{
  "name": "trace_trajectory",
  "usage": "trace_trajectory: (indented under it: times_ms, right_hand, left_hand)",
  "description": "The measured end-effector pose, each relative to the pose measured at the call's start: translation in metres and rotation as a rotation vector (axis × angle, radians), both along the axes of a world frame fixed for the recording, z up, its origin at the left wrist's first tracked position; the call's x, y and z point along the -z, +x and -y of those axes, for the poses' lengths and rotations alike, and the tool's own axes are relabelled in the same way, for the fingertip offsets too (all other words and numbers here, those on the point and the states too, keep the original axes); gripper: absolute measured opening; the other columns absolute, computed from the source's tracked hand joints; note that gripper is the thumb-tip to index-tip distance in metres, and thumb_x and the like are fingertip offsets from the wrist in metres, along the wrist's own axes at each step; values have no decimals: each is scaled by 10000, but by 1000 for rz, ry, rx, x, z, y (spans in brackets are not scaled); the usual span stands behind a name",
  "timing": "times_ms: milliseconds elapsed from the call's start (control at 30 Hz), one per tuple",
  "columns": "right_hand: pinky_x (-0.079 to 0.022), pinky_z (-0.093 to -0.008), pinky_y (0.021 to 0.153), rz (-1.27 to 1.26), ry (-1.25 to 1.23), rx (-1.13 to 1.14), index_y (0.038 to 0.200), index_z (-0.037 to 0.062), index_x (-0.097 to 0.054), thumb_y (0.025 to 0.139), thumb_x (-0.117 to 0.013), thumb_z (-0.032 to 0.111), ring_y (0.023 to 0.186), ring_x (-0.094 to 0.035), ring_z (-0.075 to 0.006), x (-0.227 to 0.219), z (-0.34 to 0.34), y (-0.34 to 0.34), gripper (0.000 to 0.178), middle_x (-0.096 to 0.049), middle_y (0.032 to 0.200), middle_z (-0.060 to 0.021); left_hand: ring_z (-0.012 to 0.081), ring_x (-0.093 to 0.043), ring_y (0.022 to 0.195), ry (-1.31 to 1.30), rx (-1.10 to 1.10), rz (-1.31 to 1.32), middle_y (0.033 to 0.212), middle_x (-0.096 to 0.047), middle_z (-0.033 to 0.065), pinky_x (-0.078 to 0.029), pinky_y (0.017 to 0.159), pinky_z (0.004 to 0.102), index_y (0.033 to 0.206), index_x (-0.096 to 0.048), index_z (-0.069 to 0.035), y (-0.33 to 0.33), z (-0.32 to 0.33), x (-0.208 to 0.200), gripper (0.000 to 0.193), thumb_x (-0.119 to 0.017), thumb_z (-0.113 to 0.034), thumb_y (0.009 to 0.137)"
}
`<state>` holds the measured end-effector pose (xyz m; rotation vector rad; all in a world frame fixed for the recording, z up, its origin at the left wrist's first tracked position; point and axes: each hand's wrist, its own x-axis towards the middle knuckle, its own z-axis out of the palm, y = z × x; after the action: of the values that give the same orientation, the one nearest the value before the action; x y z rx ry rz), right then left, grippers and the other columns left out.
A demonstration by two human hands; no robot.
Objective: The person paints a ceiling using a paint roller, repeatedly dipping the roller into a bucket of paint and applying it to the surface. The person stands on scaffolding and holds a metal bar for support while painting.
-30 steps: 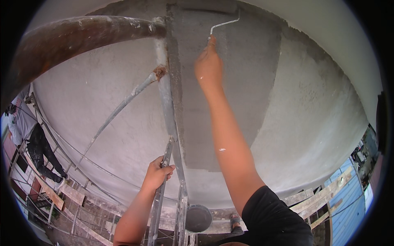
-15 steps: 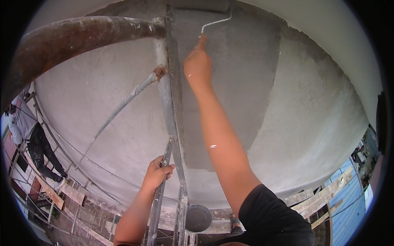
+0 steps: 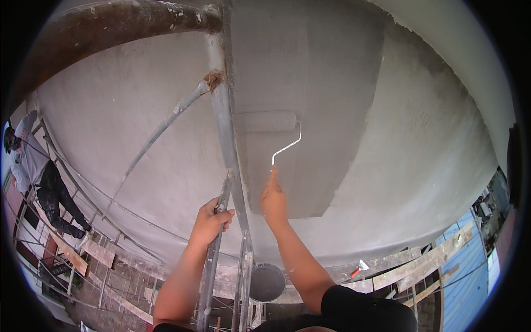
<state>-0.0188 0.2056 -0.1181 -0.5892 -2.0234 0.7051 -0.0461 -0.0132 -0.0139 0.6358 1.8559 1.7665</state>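
My right hand (image 3: 273,199) is closed round the handle of a paint roller, index finger stretched along it toward the white wire frame. The grey-coated paint roller (image 3: 268,120) lies level against the wall, on a darker, wet-looking grey patch (image 3: 332,110); most of its handle is hidden in my hand. My left hand (image 3: 212,222) grips a grey metal scaffold pole (image 3: 218,249) lower down on the left. Below, between my arms, stands a round bucket (image 3: 267,282) with grey material in it.
A rusty, thick scaffold tube (image 3: 127,22) crosses the upper left, joined to an upright pole (image 3: 222,110) and a thin brace (image 3: 157,133). Wooden planks (image 3: 431,260) run along the wall's foot; a red-handled tool (image 3: 359,269) lies there. Another person (image 3: 47,177) stands on scaffolding at far left.
My right hand has drawn the paint roller down the wall, from the top edge to about mid-height. My left hand keeps its hold on the pole. The red-handled tool has come into sight.
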Motion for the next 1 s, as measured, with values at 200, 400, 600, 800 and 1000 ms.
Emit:
trace_trajectory:
  times_ms: [200,400,600,800,1000]
  right_hand:
    - [-519,-500,640,161,-82,26,1602,45,-274,984,-520,39,693,-658,-427,118,31,35,666,-657,782,-248]
    - [-516,-531,638,231,-285,-28,1610,63,-234,972,-513,43,705,-657,-444,194,50,58,697,-670,800,-254]
    - [-524,-560,686,349,-432,20,1588,65,-268,996,-478,90,770,-668,-489,229,63,66,628,-680,824,-290]
    - [-530,-570,687,345,-495,68,1554,65,-367,1010,-457,128,755,-673,-504,261,69,68,555,-686,864,-322]
    - [-555,-446,683,354,-947,54,1515,39,-475,1009,-446,132,671,-684,-331,262,54,66,515,-667,799,-267]
  left_hand:
    - [107,-554,587,-6,-9,14,714,-601,43,-445,540,268,1026,-633,18,2,-1,2,230,-723,-115,862]
    - [116,-553,595,-12,-1,-13,732,-600,52,-446,545,275,1069,-638,29,0,0,0,280,-733,-131,861]
    - [109,-558,591,-39,-20,-9,716,-607,48,-443,546,267,1105,-649,52,2,-2,-1,296,-711,-107,863]
    - [110,-556,591,-60,-38,-27,716,-606,47,-444,547,270,1101,-655,42,1,-3,-3,305,-723,-124,853]
    - [107,-553,596,-55,-28,2,716,-602,47,-445,554,269,1100,-654,33,-5,1,3,306,-726,-127,849]
